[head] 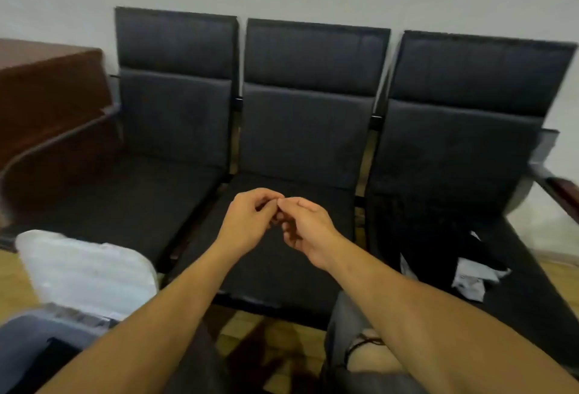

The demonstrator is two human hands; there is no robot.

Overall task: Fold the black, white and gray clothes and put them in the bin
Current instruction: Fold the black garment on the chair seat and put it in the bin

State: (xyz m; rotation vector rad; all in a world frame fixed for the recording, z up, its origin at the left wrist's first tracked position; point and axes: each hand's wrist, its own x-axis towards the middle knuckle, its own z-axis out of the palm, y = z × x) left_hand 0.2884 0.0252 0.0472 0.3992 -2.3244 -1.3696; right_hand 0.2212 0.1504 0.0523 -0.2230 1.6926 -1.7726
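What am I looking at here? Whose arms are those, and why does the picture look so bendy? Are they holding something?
Those arms belong to a person wearing a camera on their head, so you see what they see, looking forward and down. The lens is very wide, which bends the edges. The left hand and right hand meet in front, with curled fingertips touching. I can't see anything held between them; the picture is too blurry to be sure. Behind them is a row of three dark seats. On the right seat lies a pile of black and white clothes waiting to be folded. At the bottom left is a gray bin with something white beside it.
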